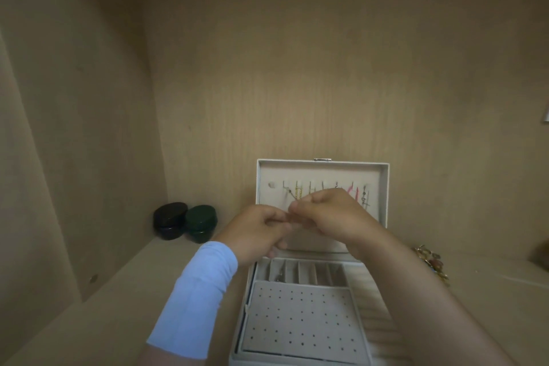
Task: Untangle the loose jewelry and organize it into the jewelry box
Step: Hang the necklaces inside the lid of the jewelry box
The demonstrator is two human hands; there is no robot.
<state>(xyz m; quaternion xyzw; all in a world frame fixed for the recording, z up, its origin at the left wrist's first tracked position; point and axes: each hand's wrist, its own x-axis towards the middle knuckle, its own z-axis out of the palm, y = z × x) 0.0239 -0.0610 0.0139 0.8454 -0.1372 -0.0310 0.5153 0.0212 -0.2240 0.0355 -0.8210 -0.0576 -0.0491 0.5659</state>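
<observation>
The rectangular, grey felt-lined jewelry box (320, 169) stood open near centre on the wooden shelf. Before its upright lid, the left hand (261, 229) and right hand (329, 217) met, curled fingertips pinching a thin chain (290, 197) hooked there.

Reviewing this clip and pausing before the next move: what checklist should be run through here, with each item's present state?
1. Jewelry box lid open, standing upright: ok.
2. Left hand and right hand pinch together before the lid: ok.
3. What they pinch: hidden in the pinch, cannot tell.
4. Gold chain hangs from a lid hook, free of the hands: cannot tell.
5. Leftmost peg looks bare for hanging: ok.
6. Loose jewelry lies on the shelf right of the jewelry box, not sorted: not ok.
</observation>
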